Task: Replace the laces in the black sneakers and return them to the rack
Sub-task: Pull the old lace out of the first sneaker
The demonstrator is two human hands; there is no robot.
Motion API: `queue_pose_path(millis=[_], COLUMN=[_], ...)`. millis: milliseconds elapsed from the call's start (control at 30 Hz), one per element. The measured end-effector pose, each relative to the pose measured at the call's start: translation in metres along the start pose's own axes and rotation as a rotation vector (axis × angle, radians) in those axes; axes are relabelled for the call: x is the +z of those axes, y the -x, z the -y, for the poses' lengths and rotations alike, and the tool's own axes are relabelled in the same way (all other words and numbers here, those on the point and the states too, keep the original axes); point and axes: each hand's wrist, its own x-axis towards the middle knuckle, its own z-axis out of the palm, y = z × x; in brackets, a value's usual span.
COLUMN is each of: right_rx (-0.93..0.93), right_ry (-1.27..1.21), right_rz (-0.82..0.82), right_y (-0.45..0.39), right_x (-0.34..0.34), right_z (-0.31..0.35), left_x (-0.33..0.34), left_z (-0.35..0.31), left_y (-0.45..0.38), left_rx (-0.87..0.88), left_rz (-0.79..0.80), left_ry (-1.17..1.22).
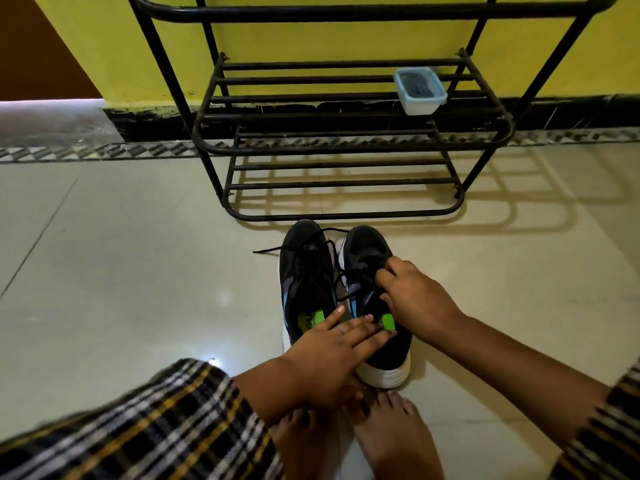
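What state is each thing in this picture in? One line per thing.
Left sneaker: on floor, lace loose and trailing.
Right sneaker: on floor, being worked on.
Left hand: flat, steadying the right sneaker's heel.
Right hand: fingers pinching at its lace area.
Shoe rack: holds no shoes.
Plastic container: lidded, on rack.

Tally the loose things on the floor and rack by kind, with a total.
Black sneakers: 2, left sneaker and right sneaker
Plastic container: 1, lidded container on the rack
Shoe rack: 1
Total: 4
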Motion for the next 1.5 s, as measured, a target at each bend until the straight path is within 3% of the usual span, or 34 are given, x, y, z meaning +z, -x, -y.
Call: queue_pose_path(millis=[200,267,333,400,467,600,700,767,933,1100,1200,1400,1500], right_rx=[0.095,0.233,0.463,0.646,0.608,0.187,-0.033,-0.071,-0.143,-0.140,-0.019,0.507,0.757], right_ry=[-0.368,-0.553,-0.895,-1.168,-1.000,-0.497,0.010,0.217,0.274,0.133,0.008,-0.526,-0.918], right_rz=[-0.165,-0.222,-0.248,-0.204,-0.168,-0.251,-0.139,-0.088,-0.218,-0.339,-0.371,-0.345,-0.142], right_y=[0.002,0.002,0.001,0.000,0.001,0.006,0.005,0.004,0.002,0.006,0.005,0.001,0.002], right_x=[0.006,0.007,0.005,0.004,0.007,0.001,0.000,0.001,0.005,0.002,-0.002,0.000,-0.003], right_z=[-0.013,-0.017,-0.019,-0.021,-0.024,-0.018,-0.008,-0.003,-0.006,-0.013,-0.022,-0.056,-0.064], left_x=[-0.002,-0.002,-0.002,-0.002,-0.001,-0.001,-0.001,-0.002,-0.002,-0.001,0.000,0.001,0.001], left_z=[-0.001,-0.001,-0.002,-0.002,-0.001,-0.001,-0.001,-0.001,-0.002,-0.001,0.000,0.000,0.000], left_y=[0.001,0.001,0.000,0.000,0.000,0.000,0.000,0.000,0.000,0.000,-0.001,0.000,0.000], left_rx=[0.002,0.001,-0.001,-0.002,-0.003,0.002,-0.001,-0.001,-0.002,-0.001,-0.001,-0.009,-0.009], left_rz=[0.000,-0.002,-0.002,0.001,-0.001,-0.001,0.008,0.015,0.016,0.013,0.001,0.007,0.001], left_ry=[-0.001,-0.002,-0.005,-0.004,0.001,-0.018,-0.022,-0.020,-0.017,-0.015,-0.011,-0.011,-0.006])
